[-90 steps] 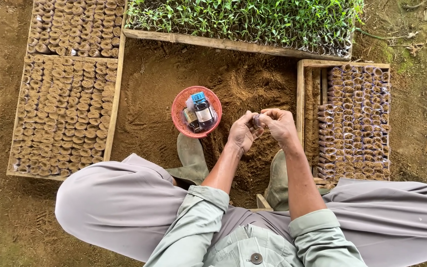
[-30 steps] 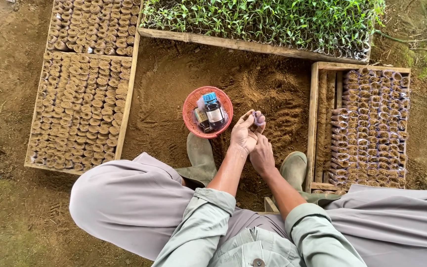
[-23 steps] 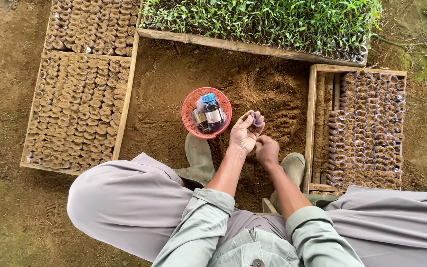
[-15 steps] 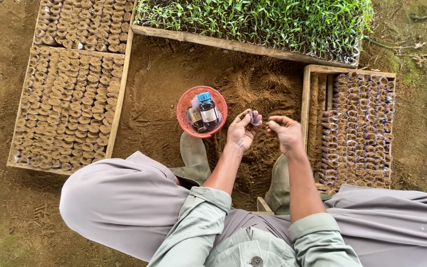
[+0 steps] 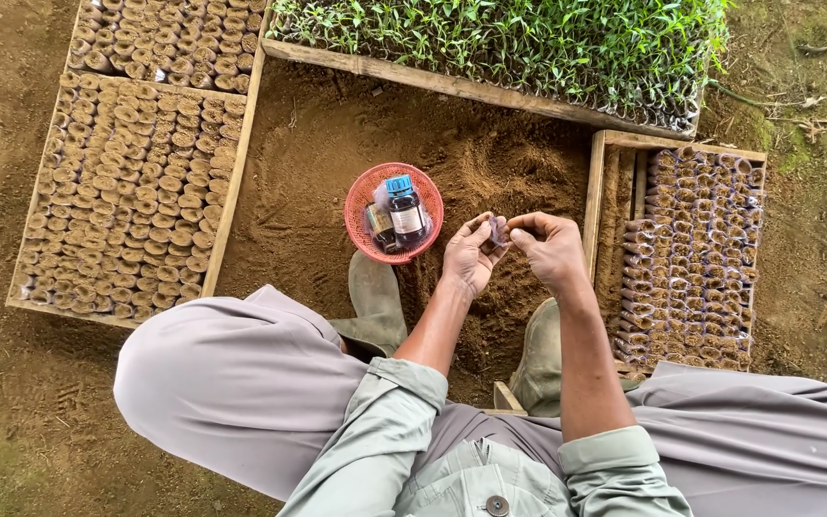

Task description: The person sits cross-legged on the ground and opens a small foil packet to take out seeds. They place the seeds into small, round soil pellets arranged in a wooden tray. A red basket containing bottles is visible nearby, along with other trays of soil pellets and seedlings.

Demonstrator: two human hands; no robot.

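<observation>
Pinching a small clear pouch (image 5: 499,230) between thumb and fingers, the left hand (image 5: 471,257) holds it at centre frame, just right of the red basket (image 5: 361,206), as the right hand (image 5: 549,249) comes back to meet it. A second ago that right hand was low near the boots, close to the loose soil; half a second ago it was rising, fingers bunched; now its fingertips touch the pouch's mouth, closed in a pinch that appears to carry soil, though what lies between them is too small to tell. The return suggests another pinch going into the pouch, with filling under way rather than finished. The left grip has not let go through the sequence.

Around the person, seated with knees spread, a dark bottle (image 5: 404,209) with a blue cap lies in the basket beside a smaller vial. At right, a wooden crate (image 5: 593,206) is partly stocked with filled pouches, its left strip bare. At left, a full tray (image 5: 126,201) of soil plugs; along the top, green seedlings (image 5: 490,38).
</observation>
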